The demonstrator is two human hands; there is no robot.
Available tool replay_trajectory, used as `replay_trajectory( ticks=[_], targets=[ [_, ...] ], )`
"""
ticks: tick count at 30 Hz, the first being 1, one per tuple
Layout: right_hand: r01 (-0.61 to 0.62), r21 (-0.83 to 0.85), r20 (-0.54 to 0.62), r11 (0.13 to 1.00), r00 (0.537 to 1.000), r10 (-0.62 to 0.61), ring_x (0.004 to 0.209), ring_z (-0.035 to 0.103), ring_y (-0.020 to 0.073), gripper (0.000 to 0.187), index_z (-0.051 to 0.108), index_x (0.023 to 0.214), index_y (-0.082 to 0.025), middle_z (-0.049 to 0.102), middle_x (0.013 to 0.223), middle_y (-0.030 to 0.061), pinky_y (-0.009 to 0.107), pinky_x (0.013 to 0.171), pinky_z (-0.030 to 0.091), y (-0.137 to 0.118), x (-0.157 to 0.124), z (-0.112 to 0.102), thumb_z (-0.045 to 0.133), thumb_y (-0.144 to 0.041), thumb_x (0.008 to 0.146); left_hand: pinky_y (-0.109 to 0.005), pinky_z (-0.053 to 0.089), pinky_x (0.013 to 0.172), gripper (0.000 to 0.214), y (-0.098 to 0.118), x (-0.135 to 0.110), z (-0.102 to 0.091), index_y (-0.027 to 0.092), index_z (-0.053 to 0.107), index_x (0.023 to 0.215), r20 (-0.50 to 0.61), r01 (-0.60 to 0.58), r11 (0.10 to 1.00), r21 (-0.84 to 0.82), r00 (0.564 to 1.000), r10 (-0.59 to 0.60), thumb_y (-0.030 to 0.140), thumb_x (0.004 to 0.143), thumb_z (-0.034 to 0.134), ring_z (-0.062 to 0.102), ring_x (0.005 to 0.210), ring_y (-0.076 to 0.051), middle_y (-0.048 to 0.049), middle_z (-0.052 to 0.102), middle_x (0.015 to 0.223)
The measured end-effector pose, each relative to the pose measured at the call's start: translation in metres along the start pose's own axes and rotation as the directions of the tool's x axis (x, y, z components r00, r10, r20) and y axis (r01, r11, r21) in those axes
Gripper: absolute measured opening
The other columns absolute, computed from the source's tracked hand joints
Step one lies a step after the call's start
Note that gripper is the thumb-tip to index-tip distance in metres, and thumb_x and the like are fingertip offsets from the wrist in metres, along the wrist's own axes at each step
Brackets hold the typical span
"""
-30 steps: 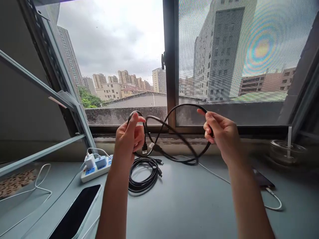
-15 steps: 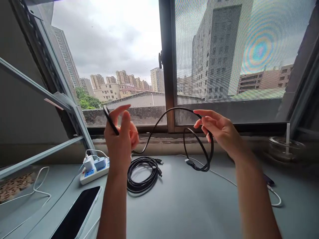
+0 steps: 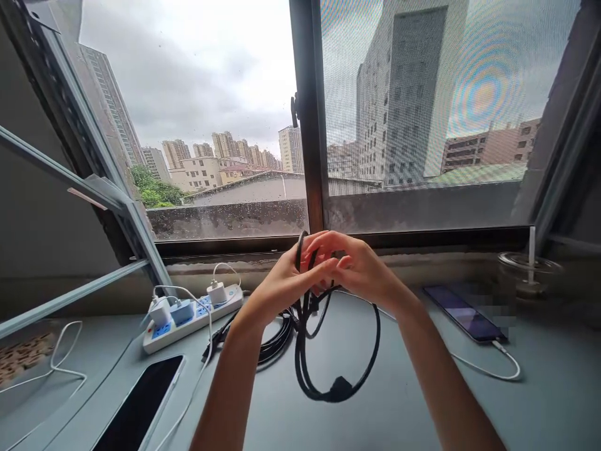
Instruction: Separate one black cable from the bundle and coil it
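Note:
My left hand [image 3: 293,279] and my right hand [image 3: 361,269] meet in front of the window, fingers closed together on a black cable [image 3: 338,385]. The cable hangs below them in a loose loop of a few turns, its lowest part near the grey desk [image 3: 375,413]. A second black cable [image 3: 275,341] lies coiled on the desk just behind my left forearm.
A white power strip [image 3: 192,313] with plugged chargers sits at the left. One dark phone [image 3: 141,404] lies at the near left, another phone [image 3: 464,313] on a white wire lies at the right. A glass dish [image 3: 528,266] stands by the sill. Metal shelf rails [image 3: 94,188] slant at left.
My hands were apart with the cable stretched between them. They have come together at the centre, and the cable now hangs gathered in a loop under them.

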State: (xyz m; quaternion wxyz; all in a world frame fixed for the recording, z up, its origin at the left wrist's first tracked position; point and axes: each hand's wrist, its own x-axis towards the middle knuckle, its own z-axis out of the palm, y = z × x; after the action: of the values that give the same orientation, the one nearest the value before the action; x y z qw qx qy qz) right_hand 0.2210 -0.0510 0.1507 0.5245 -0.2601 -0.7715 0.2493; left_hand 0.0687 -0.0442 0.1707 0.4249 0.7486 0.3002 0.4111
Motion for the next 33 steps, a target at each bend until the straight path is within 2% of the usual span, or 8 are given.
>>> replay_trajectory(
  ticks=[6, 11, 13, 15, 18, 22, 28, 33],
  targets=[
    [-0.013, -0.176, -0.214, 0.984, 0.977, -0.026, 0.079, 0.060, 0.0098, 0.018, 0.063, 0.099, -0.021, 0.066, 0.105, 0.0014, 0.015, 0.052, 0.044, -0.007, -0.002, -0.007, 0.059, -0.030, 0.084, -0.015, 0.038, 0.036, 0.052, 0.002, 0.000, -0.016, 0.017, 0.056, 0.124, -0.017, -0.006, 0.999, -0.053, 1.000, 0.005, 0.038, 0.078, 0.067, 0.053, 0.047, -0.009, 0.0021, 0.056, 0.059],
    [-0.169, -0.326, -0.434, 0.930, 0.901, 0.011, 0.060, 0.057, 0.0088, 0.025, 0.068, 0.082, -0.020, 0.064, 0.066, -0.0018, 0.018, 0.051, 0.041, -0.024, -0.010, -0.013, 0.058, -0.042, 0.084, -0.014, 0.025, 0.029, 0.046, 0.007, -0.001, -0.028, 0.018, 0.058, 0.122, -0.265, -0.060, 0.986, -0.157, 0.964, 0.017, 0.035, 0.080, 0.064, 0.039, 0.032, -0.003, 0.0062, 0.047, 0.054],
    [-0.219, -0.271, -0.372, 0.937, 0.922, 0.108, 0.050, 0.052, 0.0076, 0.038, 0.068, 0.073, -0.018, 0.059, 0.054, -0.0020, 0.020, 0.049, 0.038, -0.032, -0.014, -0.011, 0.053, -0.051, 0.086, -0.013, 0.023, 0.028, 0.043, 0.008, 0.000, -0.028, 0.018, 0.059, 0.121, -0.363, -0.116, 0.976, -0.185, 0.931, 0.042, 0.031, 0.080, 0.064, 0.033, 0.030, -0.002, 0.0084, 0.040, 0.050],
    [-0.301, -0.204, -0.174, 0.931, 0.948, 0.268, 0.044, 0.049, 0.0076, 0.051, 0.069, 0.067, -0.017, 0.058, 0.052, -0.0005, 0.021, 0.047, 0.037, -0.036, -0.017, -0.006, 0.046, -0.059, 0.086, -0.013, 0.017, 0.027, 0.039, 0.009, 0.000, -0.023, 0.018, 0.060, 0.119, -0.433, -0.172, 0.960, -0.221, 0.899, 0.061, 0.026, 0.081, 0.061, 0.025, 0.029, -0.001, 0.0105, 0.030, 0.046],
    [-0.408, -0.194, 0.068, 0.892, 0.902, 0.427, 0.045, 0.053, 0.0094, 0.062, 0.071, 0.069, -0.016, 0.063, 0.057, 0.0020, 0.022, 0.047, 0.037, -0.029, -0.017, 0.005, 0.038, -0.066, 0.086, -0.014, 0.011, 0.027, 0.035, 0.011, 0.000, -0.014, 0.016, 0.060, 0.117, -0.492, -0.231, 0.939, -0.253, 0.867, 0.080, 0.021, 0.083, 0.056, 0.017, 0.028, -0.001, 0.0118, 0.022, 0.043],
    [-0.363, -0.214, 0.073, 0.907, 0.920, 0.386, 0.059, 0.058, 0.0124, 0.064, 0.068, 0.073, -0.015, 0.066, 0.071, 0.0046, 0.023, 0.053, 0.040, -0.004, -0.007, 0.018, 0.032, -0.066, 0.088, -0.016, 0.009, 0.026, 0.031, 0.014, -0.004, -0.003, 0.017, 0.062, 0.114, -0.507, -0.291, 0.917, -0.272, 0.853, 0.120, 0.021, 0.084, 0.055, 0.014, 0.028, -0.002, 0.0118, 0.022, 0.042],
    [-0.242, 0.229, -0.026, 0.943, 0.967, 0.255, 0.078, 0.060, 0.0133, 0.049, 0.068, 0.085, -0.015, 0.064, 0.082, 0.0043, 0.025, 0.072, 0.047, 0.008, 0.006, 0.027, 0.045, -0.059, 0.086, -0.017, 0.012, 0.026, 0.024, 0.016, -0.009, 0.013, 0.021, 0.060, 0.110, -0.500, -0.358, 0.898, -0.258, 0.844, 0.193, 0.022, 0.086, 0.052, 0.016, 0.027, -0.003, 0.0119, 0.023, 0.041],
    [-0.127, 0.652, -0.130, 0.747, 0.952, 0.276, 0.091, 0.062, 0.0129, 0.022, 0.064, 0.075, -0.018, 0.065, 0.087, 0.0013, 0.025, 0.084, 0.048, -0.016, -0.001, 0.016, 0.059, -0.038, 0.084, -0.017, 0.016, 0.028, 0.019, 0.014, -0.009, 0.015, 0.023, 0.055, 0.104, -0.711, -0.494, 0.868, -0.053, 0.629, 0.314, 0.017, 0.088, 0.048, 0.018, 0.029, -0.003, 0.0123, 0.027, 0.041]
  ],
)
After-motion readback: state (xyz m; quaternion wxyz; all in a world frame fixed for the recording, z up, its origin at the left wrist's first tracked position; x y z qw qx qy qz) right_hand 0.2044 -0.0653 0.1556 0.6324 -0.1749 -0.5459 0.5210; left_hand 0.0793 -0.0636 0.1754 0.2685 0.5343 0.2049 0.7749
